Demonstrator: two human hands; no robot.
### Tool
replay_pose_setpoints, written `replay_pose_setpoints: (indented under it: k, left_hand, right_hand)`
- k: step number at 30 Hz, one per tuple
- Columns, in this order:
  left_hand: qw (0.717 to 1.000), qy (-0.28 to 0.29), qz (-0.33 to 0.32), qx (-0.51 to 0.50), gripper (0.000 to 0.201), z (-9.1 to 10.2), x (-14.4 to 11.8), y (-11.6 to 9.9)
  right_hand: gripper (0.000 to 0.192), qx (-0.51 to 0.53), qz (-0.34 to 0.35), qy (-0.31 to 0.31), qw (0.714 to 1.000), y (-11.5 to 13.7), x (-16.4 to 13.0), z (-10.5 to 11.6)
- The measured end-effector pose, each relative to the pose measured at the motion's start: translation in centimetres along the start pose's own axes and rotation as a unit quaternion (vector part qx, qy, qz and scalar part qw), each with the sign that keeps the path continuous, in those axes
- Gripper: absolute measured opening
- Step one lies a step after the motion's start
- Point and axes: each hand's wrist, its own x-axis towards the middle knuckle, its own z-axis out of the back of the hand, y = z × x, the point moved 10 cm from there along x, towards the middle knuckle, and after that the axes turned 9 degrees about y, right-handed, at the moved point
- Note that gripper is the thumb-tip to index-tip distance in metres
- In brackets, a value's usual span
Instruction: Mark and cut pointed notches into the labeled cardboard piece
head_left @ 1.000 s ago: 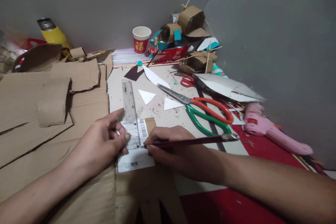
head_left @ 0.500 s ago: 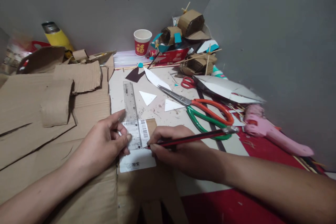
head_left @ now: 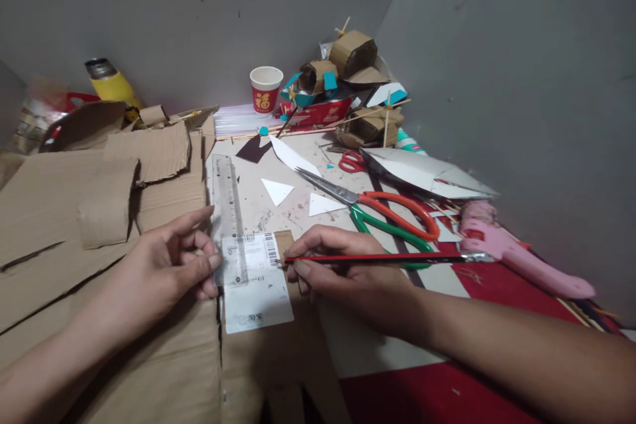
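My left hand (head_left: 186, 258) pinches the near left edge of a clear plastic ruler (head_left: 227, 199). The ruler's near end lies over a white printed label (head_left: 258, 308) on a piece of brown cardboard (head_left: 268, 361). Between the thumb and fingers of my right hand (head_left: 342, 265) is a red and black pencil (head_left: 387, 258), held nearly level. Its tip points left, by the barcode at the label's right edge; whether it touches I cannot tell. Just beyond that hand lie large scissors (head_left: 355, 199) with one orange and one green handle, their blades closed.
Cardboard sheets (head_left: 54, 199) cover the left side. White paper triangles (head_left: 277, 191) lie ahead. Small red scissors (head_left: 352, 161), a pink glue gun (head_left: 517, 248) and a white paper shape (head_left: 422, 169) are at right. A paper cup (head_left: 265, 89), yellow bottle (head_left: 116, 87) and cardboard models (head_left: 352, 56) stand at the back.
My left hand has slid the ruler left, uncovering more of the label. The pencil has swung to a flatter angle, and its tip has risen toward the barcode.
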Motion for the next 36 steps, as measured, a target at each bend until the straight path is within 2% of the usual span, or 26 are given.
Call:
replay_pose_setpoints:
  k: [8,18,31,36]
  left_hand:
    - [1.000,0.011,0.019,-0.008,0.081,0.6,-1.4,1.1]
    - [0.999,0.022,0.022,0.009,0.084,1.1,-1.6,2.1]
    - [0.999,0.027,0.026,0.033,0.085,0.8,-1.5,2.3]
    - [0.999,0.035,0.028,0.016,0.087,0.8,-1.3,2.4]
  right_hand:
    - [0.014,0.005,-0.025,-0.007,1.000,-0.4,-0.1,0.0]
    - [0.018,0.013,-0.051,0.013,0.999,-0.8,0.1,-0.4]
    - [0.011,-0.009,-0.029,0.031,0.999,-0.6,0.3,-0.8]
    - [0.007,-0.019,-0.035,0.018,0.999,-0.7,0.3,-0.5]
